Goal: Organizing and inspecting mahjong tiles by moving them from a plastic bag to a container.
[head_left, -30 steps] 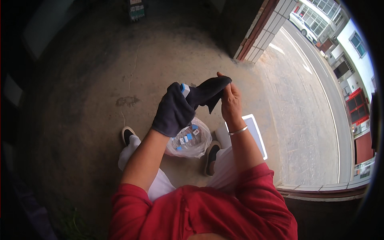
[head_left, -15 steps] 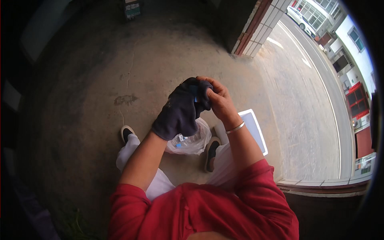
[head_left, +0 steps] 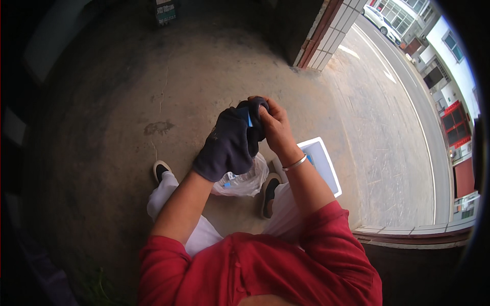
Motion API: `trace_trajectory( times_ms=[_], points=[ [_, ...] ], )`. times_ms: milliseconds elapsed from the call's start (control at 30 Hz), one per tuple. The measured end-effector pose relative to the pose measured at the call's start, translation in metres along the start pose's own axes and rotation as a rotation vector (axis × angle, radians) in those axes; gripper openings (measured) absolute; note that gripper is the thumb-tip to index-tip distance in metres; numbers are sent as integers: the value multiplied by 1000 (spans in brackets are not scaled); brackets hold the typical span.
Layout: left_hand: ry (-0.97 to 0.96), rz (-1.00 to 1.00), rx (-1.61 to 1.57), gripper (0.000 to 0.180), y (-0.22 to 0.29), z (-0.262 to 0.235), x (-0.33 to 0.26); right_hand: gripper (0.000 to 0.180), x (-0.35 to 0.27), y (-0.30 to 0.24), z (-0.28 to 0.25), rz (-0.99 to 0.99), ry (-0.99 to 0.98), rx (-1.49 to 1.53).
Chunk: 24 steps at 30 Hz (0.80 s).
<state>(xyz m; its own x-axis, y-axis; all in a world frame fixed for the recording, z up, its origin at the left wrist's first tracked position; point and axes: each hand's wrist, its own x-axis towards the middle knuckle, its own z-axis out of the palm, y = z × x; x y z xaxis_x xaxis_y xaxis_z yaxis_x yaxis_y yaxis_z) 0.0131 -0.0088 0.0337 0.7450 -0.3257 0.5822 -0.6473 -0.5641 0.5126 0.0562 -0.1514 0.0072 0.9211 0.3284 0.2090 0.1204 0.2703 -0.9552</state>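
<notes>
A dark grey cloth piece point(head_left: 224, 145) is drawn over my left hand and reaches down to the wrist; only my left forearm point(head_left: 184, 204) shows below it. The left fingers are hidden inside the fabric. With thumb and fingers, my right hand point(head_left: 277, 127) pinches the cloth's folded far end. Between the folds, beside the right thumb, a small flat blue piece point(head_left: 249, 118) shows; its kind is unclear. Below the hands, on the floor between my feet, sits a clear plastic bag point(head_left: 251, 182) with clear and blue items inside. A silver bangle circles my right wrist.
A white box point(head_left: 331, 171) with something blue inside stands beside my right foot. My shoes point(head_left: 162, 171) are on the concrete floor. A tiled pillar point(head_left: 326, 43) and raised sill border the street at right, where a white car point(head_left: 383, 24) stands. A dark carton point(head_left: 166, 13) is far ahead.
Both hands have shifted slightly left with the cloth. More of the blue piece shows between the folds, and more of the white box's inside is visible.
</notes>
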Motion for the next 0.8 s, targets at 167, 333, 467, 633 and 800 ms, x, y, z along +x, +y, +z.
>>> trace_trajectory(
  times_ms=[167, 333, 467, 633, 800],
  points=[
    [-48, 21, 45, 33, -4, -6, -2, 35, -9, -10, 6, 14, -108, -109],
    [72, -116, 29, 33, -23, 9, -20, 36, -9, -1, 10, -87, -108, -285],
    [-121, 51, 164, 34, -17, 1, -12, 30, -3, 6, 4, -49, 52, -145],
    [-63, 80, 418, 49, -7, 5, -13, 27, 0, 16, -6, 102, 108, 355],
    [-40, 266, 675, 52, -16, -2, -13, 31, -4, 4, -4, 94, 70, 438]
  ],
)
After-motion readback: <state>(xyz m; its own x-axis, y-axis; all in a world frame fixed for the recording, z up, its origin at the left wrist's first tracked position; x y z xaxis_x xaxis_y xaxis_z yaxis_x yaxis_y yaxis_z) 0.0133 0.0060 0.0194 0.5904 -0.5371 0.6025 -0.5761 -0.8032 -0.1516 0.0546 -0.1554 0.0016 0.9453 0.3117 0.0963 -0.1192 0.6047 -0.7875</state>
